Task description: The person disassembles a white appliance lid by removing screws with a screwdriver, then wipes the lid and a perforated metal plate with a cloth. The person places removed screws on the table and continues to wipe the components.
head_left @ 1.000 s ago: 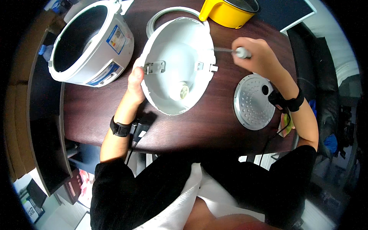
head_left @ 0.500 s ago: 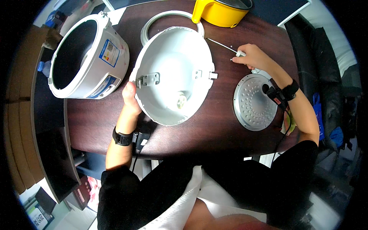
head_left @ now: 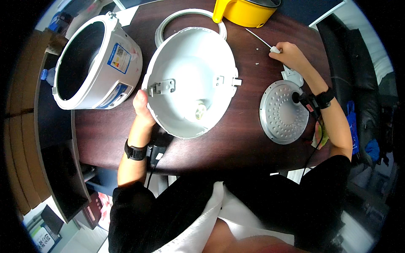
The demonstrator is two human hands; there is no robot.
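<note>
The white round cover (head_left: 192, 82) is at the centre of the table (head_left: 230, 141), with its hollow inside facing up. The left hand (head_left: 144, 109) holds it at 8 o'clock; the thumb is on the rim, and the other fingers are hidden, so I cannot tell how far they are bent. At 2 o'clock, the right hand (head_left: 292, 55) is closed around the handle of a screwdriver (head_left: 265, 43), whose shaft points toward 10 o'clock. From the cover, a metal disc (head_left: 282, 122) lies between 3 and 4 o'clock, the cooker body (head_left: 118, 76) is slightly past 9, the yellow pot (head_left: 244, 14) is at 1, and a pale ring (head_left: 190, 12) is at 12, partly covered.
</note>
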